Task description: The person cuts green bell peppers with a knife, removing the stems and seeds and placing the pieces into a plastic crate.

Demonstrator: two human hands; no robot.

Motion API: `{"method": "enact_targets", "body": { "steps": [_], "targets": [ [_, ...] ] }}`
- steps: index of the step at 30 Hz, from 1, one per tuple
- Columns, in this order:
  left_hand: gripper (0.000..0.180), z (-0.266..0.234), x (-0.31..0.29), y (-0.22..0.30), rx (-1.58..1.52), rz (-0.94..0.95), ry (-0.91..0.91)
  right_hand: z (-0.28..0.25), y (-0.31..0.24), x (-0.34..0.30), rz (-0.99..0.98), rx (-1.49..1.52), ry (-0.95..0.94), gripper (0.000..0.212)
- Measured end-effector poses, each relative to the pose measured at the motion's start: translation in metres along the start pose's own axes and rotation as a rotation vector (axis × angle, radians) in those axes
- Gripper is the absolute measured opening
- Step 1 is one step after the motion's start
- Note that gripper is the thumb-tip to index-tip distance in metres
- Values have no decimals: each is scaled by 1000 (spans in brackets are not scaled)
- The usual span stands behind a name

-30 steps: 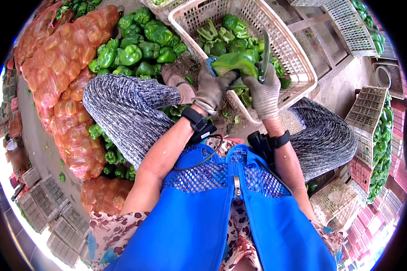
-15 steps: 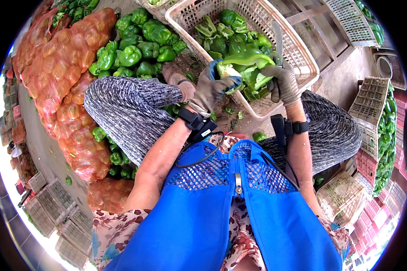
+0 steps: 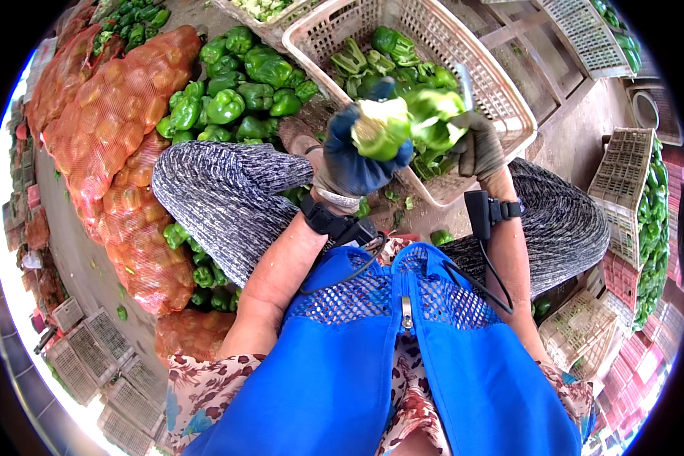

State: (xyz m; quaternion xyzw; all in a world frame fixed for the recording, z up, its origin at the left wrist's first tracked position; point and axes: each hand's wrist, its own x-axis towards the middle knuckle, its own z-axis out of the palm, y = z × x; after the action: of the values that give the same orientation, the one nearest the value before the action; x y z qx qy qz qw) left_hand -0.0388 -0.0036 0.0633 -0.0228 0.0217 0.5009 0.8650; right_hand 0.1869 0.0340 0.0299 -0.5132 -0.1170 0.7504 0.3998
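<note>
Pepper core (image 3: 380,131), pale at the centre and green at the rim, sits in the cupped left hand (image 3: 361,158), whose gloved fingers are half closed around its sides at a market-style floor of crates and sacks. Immediately right of it, an opened green pepper shell (image 3: 437,118), blurred, rests against the right hand (image 3: 479,144), where bent, gloved fingers pinch its edge; whether shell and core are joined, I cannot tell. A knife blade (image 3: 465,85) stands just beyond that right hand, its handle hidden from view. Both pieces are held over the near side of a plastic crate (image 3: 501,95) bearing cut peppers (image 3: 391,57). To the left, whole green bell peppers (image 3: 254,95) lie heaped near bulging orange mesh sacks (image 3: 125,102). The person wears a blue vest (image 3: 296,372) and flecked trousers (image 3: 220,190); at far right, another crate (image 3: 619,178) stands beside more green peppers (image 3: 652,220).
</note>
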Motion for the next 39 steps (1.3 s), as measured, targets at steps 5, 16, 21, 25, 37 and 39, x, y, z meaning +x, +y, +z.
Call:
{"method": "enact_targets", "body": {
  "steps": [5, 16, 21, 25, 37, 39],
  "targets": [
    [47, -41, 6, 34, -32, -81, 344, 46, -24, -23, -372, -893, 317, 49],
    [35, -31, 20, -22, 514, -52, 573, 51, 22, -38, -1091, -1321, -13, 48],
    [31, -40, 11, -27, 867, 479, 451, 59, 4, -50, -218, -338, -5, 22],
    [29, -11, 15, -22, 1469, 502, 342, 60, 9, -46, -206, -273, 10, 24],
    [25, -20, 37, -26, 1755, 717, 373, 48, 19, -23, -8, 310, -207, 28],
    [27, -29, 38, -26, 1237, 582, 379, 37, 20, -18, 31, 390, -318, 31]
  ]
}}
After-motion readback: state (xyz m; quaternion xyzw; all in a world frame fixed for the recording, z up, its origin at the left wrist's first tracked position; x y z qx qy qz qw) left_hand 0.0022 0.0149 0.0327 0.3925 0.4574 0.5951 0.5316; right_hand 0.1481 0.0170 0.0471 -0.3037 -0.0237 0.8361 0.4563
